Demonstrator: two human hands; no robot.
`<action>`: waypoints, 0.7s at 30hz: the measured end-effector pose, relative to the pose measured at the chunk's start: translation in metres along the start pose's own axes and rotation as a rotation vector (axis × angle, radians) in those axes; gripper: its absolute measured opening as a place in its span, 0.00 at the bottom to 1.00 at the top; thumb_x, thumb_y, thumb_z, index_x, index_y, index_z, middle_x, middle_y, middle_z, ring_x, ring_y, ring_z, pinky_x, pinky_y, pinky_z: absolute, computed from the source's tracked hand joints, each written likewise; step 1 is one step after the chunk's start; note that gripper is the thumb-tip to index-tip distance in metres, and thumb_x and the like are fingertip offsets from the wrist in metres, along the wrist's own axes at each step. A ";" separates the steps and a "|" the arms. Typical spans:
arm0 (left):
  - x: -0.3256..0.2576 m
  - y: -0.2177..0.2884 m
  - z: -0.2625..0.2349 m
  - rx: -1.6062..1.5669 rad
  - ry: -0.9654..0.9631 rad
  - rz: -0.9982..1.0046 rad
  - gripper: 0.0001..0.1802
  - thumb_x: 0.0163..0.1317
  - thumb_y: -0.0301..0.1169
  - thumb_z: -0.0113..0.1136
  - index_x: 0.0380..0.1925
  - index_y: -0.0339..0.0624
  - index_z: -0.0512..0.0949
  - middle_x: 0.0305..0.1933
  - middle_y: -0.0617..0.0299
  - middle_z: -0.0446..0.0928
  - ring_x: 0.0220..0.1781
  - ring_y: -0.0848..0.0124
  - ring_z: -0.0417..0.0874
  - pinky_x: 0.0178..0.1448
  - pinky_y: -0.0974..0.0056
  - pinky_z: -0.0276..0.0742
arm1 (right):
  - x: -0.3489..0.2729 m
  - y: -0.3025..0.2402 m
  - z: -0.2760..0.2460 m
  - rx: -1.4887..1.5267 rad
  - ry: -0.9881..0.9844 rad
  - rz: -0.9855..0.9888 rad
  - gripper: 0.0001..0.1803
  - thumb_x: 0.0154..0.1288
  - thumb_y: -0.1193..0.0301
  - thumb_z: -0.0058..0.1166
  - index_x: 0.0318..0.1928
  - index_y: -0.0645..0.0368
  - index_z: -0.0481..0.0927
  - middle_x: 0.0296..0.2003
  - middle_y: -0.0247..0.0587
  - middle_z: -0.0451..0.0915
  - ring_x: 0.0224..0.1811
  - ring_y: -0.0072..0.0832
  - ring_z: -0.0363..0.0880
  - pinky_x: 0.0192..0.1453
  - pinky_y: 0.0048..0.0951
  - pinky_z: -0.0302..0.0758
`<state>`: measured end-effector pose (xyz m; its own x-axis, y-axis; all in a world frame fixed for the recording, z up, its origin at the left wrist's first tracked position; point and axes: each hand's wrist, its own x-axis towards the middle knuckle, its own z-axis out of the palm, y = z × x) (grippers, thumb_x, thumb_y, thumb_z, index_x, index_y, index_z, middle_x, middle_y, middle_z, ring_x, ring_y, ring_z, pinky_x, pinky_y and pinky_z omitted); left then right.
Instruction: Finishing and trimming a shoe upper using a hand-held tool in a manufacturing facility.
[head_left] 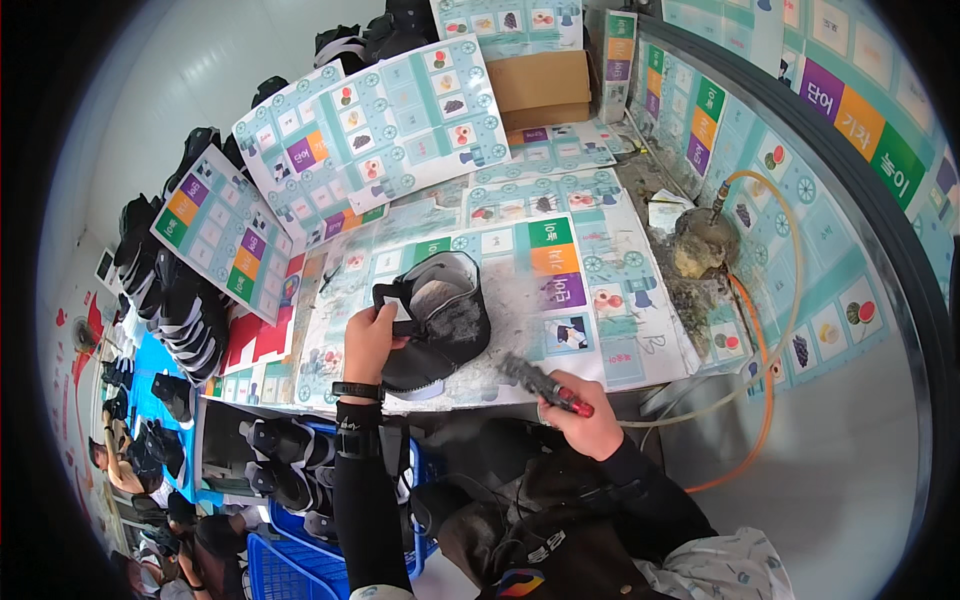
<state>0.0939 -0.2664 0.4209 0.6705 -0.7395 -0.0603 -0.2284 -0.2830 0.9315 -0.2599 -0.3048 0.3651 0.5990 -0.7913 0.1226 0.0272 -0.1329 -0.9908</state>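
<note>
Gripping one black shoe (460,335) by its collar, a worker's left hand (368,345) holds it near the front edge of a workbench (640,345) covered in smudged printed sheets. The right hand (585,415) closes around one red-ended hand tool (545,385). Leaning printed boards (430,120) and one cardboard box (545,85) crowd the back; two hoses, one orange (765,400), one yellowish (800,240), curve at right beside a pale wall (840,440).

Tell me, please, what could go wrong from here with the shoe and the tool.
The tool in the right hand points toward the shoe, so a slip might scuff it. The shoe sits near the front edge of the table and might fall if the left hand loosens its grip.
</note>
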 end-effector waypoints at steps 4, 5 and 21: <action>-0.003 0.001 -0.002 0.013 0.009 0.101 0.21 0.75 0.36 0.57 0.43 0.22 0.83 0.33 0.55 0.86 0.28 0.68 0.88 0.33 0.65 0.86 | -0.002 0.001 -0.007 -0.163 0.011 -0.018 0.11 0.60 0.74 0.63 0.44 0.63 0.82 0.29 0.52 0.82 0.30 0.43 0.82 0.41 0.36 0.76; -0.004 0.008 -0.004 0.016 0.008 0.126 0.20 0.75 0.35 0.56 0.40 0.21 0.83 0.30 0.55 0.85 0.26 0.67 0.87 0.31 0.64 0.85 | -0.001 0.004 -0.011 -0.210 0.094 0.015 0.12 0.60 0.75 0.63 0.45 0.63 0.84 0.30 0.52 0.82 0.31 0.43 0.82 0.42 0.35 0.77; 0.064 0.071 -0.004 0.825 -0.352 0.361 0.20 0.71 0.39 0.59 0.50 0.33 0.84 0.44 0.40 0.87 0.49 0.43 0.87 0.54 0.49 0.80 | -0.011 0.000 -0.018 -0.048 0.010 -0.128 0.08 0.65 0.75 0.62 0.42 0.62 0.79 0.27 0.45 0.79 0.28 0.36 0.80 0.37 0.33 0.74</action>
<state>0.1230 -0.3312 0.4846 0.2433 -0.9687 -0.0491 -0.8932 -0.2435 0.3780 -0.2807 -0.3063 0.3646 0.5850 -0.7720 0.2487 0.0642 -0.2616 -0.9630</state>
